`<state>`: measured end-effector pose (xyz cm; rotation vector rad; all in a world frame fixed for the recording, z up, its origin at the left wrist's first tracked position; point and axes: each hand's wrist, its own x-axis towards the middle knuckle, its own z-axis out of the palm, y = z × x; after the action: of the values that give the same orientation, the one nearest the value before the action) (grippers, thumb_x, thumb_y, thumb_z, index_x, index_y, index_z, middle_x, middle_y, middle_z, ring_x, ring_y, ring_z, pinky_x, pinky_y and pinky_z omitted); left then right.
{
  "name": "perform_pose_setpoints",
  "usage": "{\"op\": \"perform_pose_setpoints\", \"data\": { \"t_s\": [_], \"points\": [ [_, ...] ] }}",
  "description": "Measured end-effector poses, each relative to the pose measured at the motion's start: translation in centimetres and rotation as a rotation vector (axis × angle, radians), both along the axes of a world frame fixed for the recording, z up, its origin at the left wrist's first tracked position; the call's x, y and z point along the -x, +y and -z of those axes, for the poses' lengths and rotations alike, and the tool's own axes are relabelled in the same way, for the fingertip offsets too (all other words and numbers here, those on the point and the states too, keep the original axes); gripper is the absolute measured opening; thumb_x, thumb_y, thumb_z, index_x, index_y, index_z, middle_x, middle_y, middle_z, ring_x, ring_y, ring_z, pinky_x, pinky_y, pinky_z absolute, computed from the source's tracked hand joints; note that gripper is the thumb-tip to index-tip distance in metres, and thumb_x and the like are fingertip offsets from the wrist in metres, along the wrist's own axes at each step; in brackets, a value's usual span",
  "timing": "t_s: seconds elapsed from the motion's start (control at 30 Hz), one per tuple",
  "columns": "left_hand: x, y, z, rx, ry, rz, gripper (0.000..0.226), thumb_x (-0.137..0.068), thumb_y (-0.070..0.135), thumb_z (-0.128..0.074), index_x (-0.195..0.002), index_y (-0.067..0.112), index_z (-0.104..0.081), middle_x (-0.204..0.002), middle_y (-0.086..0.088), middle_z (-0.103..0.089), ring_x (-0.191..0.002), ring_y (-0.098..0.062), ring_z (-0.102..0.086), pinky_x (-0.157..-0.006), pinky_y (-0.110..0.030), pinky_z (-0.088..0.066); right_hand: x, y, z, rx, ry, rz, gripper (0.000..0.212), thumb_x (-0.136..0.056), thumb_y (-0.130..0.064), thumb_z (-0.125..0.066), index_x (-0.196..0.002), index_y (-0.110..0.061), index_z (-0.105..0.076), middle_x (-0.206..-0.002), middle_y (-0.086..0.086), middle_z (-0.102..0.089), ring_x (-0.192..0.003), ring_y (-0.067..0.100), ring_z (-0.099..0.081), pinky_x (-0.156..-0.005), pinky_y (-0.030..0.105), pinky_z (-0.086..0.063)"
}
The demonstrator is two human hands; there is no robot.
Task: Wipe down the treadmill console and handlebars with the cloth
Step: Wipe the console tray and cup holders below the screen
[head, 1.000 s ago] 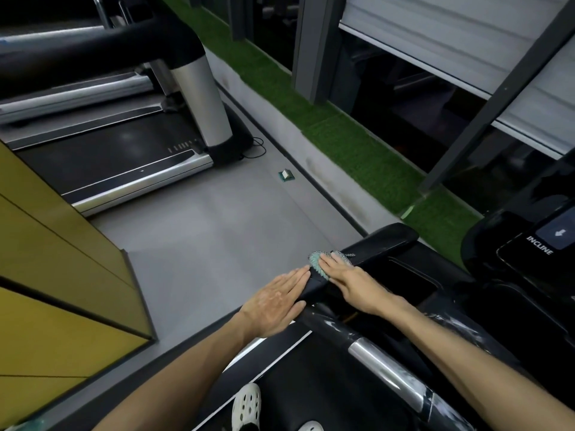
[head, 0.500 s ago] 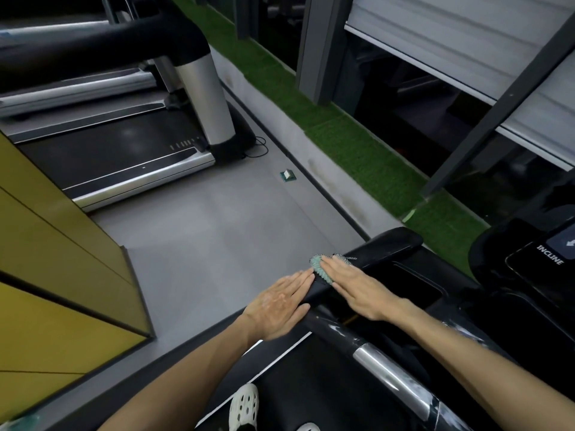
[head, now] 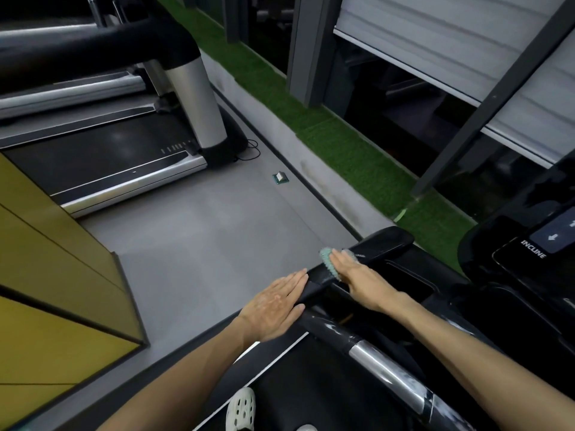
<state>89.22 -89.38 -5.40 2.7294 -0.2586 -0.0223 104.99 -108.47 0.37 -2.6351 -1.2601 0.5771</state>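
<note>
Still, right hand [head: 357, 275] pressed flat on cloth [head: 327, 259] atop handlebar [head: 382, 244], left hand [head: 273, 309] open, flat beside it; barely shifted, wiping continues.

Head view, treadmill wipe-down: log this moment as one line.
step: handlebar wipe | right hand: presses teal cloth on handlebar | left hand: flat against handlebar | console: no hand on it

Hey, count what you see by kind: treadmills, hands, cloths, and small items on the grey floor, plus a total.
Treadmills: 2, near treadmill and far treadmill
Hands: 2, left hand and right hand
Cloths: 1, teal cloth
Small floor items: 1, green-and-white item
Total: 6
</note>
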Motion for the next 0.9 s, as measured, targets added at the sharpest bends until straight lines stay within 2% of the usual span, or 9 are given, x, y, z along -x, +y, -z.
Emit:
{"op": "perform_pose_setpoints", "data": {
  "t_s": [0.1,0.23,0.3,0.43,0.6,0.73,0.83,0.9],
  "points": [
    [0.0,-0.1,-0.1,0.005,-0.004,0.001,0.064,-0.103,0.042,-0.017,-0.156,0.007,-0.006,-0.164,-0.006,-0.004,-0.151,-0.013,-0.005,-0.123,-0.033,-0.008,1.8,0.8,-0.3,-0.007,-0.048,0.051,0.079,-0.083,0.017,-0.035,-0.153,-0.01,-0.011,-0.161,0.004,-0.006,-0.149,0.02,-0.005,-0.119,0.031,-0.018],
    [-0.1,-0.1,0.1,-0.007,-0.001,0.005,0.065,-0.102,0.043,-0.014,-0.156,0.008,-0.003,-0.164,-0.006,-0.004,-0.151,-0.014,-0.004,-0.123,-0.034,-0.007,3.6,0.9,0.1,-0.063,-0.032,-0.174,0.086,-0.077,0.019,-0.039,-0.153,-0.013,-0.013,-0.16,0.002,-0.009,-0.148,0.017,-0.005,-0.121,0.03,-0.007],
    [0.0,-0.1,0.1,-0.009,0.0,0.008,0.065,-0.102,0.043,-0.013,-0.156,0.008,-0.004,-0.164,-0.006,-0.003,-0.151,-0.014,-0.004,-0.123,-0.034,-0.008,1.9,0.3,-0.2,-0.042,0.009,-0.103,0.087,-0.077,0.02,-0.036,-0.153,-0.016,-0.015,-0.16,0.0,-0.012,-0.148,0.015,-0.007,-0.12,0.027,-0.01],
    [0.0,-0.1,-0.1,0.001,-0.005,0.005,0.065,-0.102,0.043,-0.014,-0.156,0.008,-0.005,-0.164,-0.004,-0.001,-0.151,-0.013,-0.003,-0.123,-0.033,-0.007,1.0,0.8,-1.6,0.058,-0.065,0.114,0.08,-0.083,0.015,-0.036,-0.154,-0.014,-0.012,-0.162,0.004,-0.007,-0.148,0.019,-0.006,-0.116,0.038,-0.025],
    [-0.1,-0.1,0.1,-0.003,0.003,0.005,0.065,-0.103,0.042,-0.017,-0.156,0.008,-0.005,-0.164,-0.006,-0.005,-0.151,-0.013,-0.004,-0.123,-0.034,-0.009,4.8,1.9,-1.3,0.014,-0.029,-0.108,0.085,-0.076,0.019,-0.036,-0.153,-0.011,-0.014,-0.161,0.005,-0.009,-0.149,0.021,-0.008,-0.119,0.036,-0.015],
    [0.1,0.0,-0.1,0.016,0.006,0.008,0.064,-0.103,0.042,-0.018,-0.156,0.008,-0.004,-0.164,-0.004,-0.002,-0.151,-0.012,-0.003,-0.123,-0.033,-0.007,2.9,0.5,-2.3,0.036,-0.029,-0.019,0.088,-0.074,0.02,-0.036,-0.153,-0.013,-0.014,-0.161,0.005,-0.009,-0.148,0.016,-0.009,-0.118,0.033,-0.02],
    [0.1,-0.1,-0.5,0.014,-0.002,0.008,0.065,-0.102,0.043,-0.014,-0.156,0.008,-0.004,-0.164,-0.003,0.0,-0.151,-0.013,-0.002,-0.123,-0.031,-0.005,2.9,-1.1,-2.8,0.072,-0.051,0.033,0.087,-0.076,0.02,-0.034,-0.153,-0.013,-0.013,-0.161,0.005,-0.007,-0.148,0.015,-0.008,-0.117,0.028,-0.016],
    [0.2,-0.2,-0.6,0.014,-0.006,0.007,0.066,-0.101,0.044,-0.012,-0.156,0.007,-0.004,-0.164,-0.003,0.001,-0.151,-0.013,-0.002,-0.123,-0.032,-0.005,3.2,-1.9,-2.7,0.08,-0.039,0.032,0.086,-0.077,0.019,-0.033,-0.154,-0.016,-0.013,-0.161,0.0,-0.006,-0.148,0.013,-0.007,-0.116,0.03,-0.018]
  ]
}}
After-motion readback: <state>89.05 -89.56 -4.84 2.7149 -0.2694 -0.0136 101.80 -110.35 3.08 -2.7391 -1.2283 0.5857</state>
